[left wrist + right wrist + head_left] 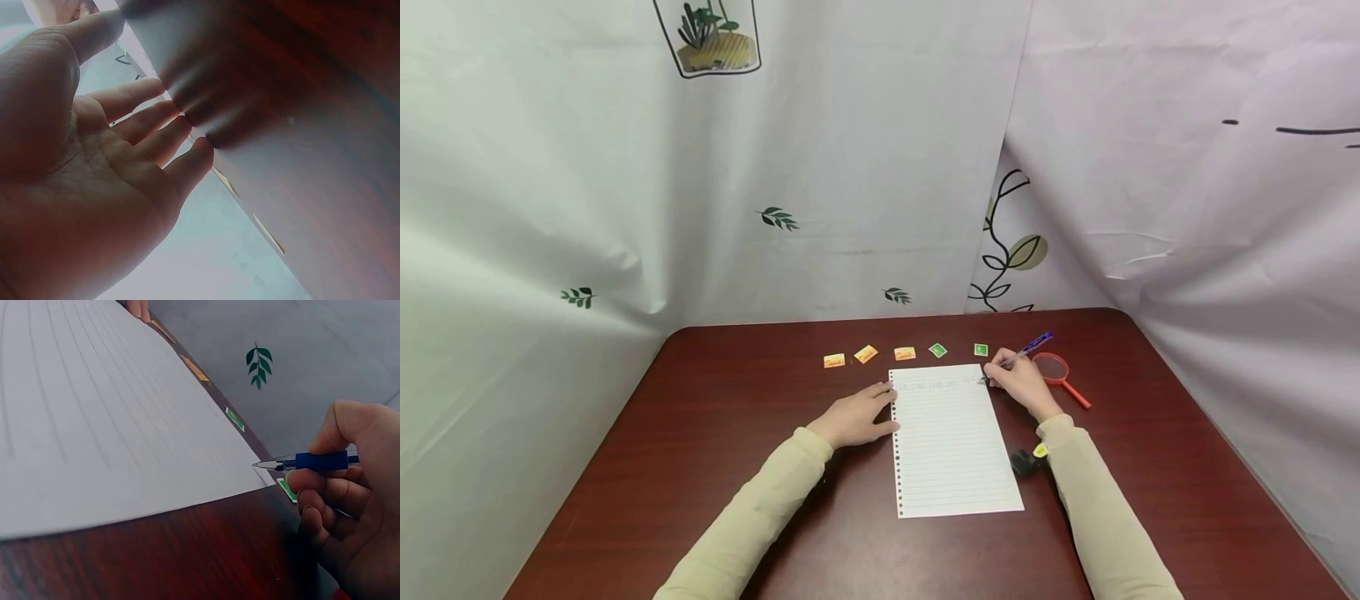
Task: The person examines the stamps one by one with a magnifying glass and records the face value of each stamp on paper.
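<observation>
A sheet of lined paper (955,458) with punched holes down its left side lies on the table, and faint writing runs along its top line. My right hand (1022,385) pinches a blue pen (322,461) between thumb and fingers. In the right wrist view the pen's tip is at the sheet, near its top right corner. My left hand (853,418) rests at the sheet's left edge, fingers extended and spread, the fingertips on the paper. In the left wrist view its palm and fingers (178,178) show, holding nothing.
Behind the sheet lie three orange stamp-like pieces (866,354) and two green ones (937,350). A red magnifying glass (1075,395) lies right of my right hand. A dark device (1024,462) is at the right wrist. A patterned white curtain (850,167) hangs behind the dark red table (700,417).
</observation>
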The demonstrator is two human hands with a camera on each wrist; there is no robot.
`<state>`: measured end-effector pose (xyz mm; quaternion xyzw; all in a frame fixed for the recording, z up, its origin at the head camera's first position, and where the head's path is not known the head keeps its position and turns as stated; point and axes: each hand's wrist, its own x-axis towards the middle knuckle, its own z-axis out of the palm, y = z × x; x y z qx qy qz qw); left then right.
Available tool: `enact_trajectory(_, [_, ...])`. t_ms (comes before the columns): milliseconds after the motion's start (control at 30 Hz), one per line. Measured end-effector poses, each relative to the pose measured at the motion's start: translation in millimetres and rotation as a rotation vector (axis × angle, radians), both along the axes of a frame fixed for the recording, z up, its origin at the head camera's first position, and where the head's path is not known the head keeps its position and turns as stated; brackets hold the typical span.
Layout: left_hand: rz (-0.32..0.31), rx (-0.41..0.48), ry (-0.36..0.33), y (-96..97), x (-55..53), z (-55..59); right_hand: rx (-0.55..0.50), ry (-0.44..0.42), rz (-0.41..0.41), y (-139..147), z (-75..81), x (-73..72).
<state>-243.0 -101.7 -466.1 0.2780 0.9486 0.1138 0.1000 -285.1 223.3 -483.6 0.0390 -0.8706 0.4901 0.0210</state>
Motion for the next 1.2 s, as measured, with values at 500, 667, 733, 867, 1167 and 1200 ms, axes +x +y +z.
enact_trajectory(500, [0.006, 0.002, 0.001, 0.2, 2.2, 4.3, -0.001, -0.003, 0.040, -1.5, -0.7, -0.3])
enact_trajectory(667, [0.010, -0.002, 0.000, 0.0, 2.4, 5.1, -0.003, -0.004, 0.058, -2.5, 0.4, 0.0])
enact_trajectory(733, [0.012, 0.001, -0.005, 0.0, 2.7, 5.6, 0.001, -0.006, 0.062, -2.0, 0.4, -0.2])
enact_trajectory(867, [0.010, 0.008, -0.013, 0.0, 3.4, 6.0, -0.037, -0.025, 0.077, 0.4, 0.2, -0.7])
enact_trajectory(1167, [0.003, 0.000, -0.015, -0.4, 2.1, 2.9, -0.118, -0.052, 0.101, 2.7, 0.6, 1.6])
enact_trajectory(1200, [0.002, -0.002, -0.015, -0.4, 1.9, 2.9, -0.122, -0.049, 0.103, 2.4, 0.7, 1.9])
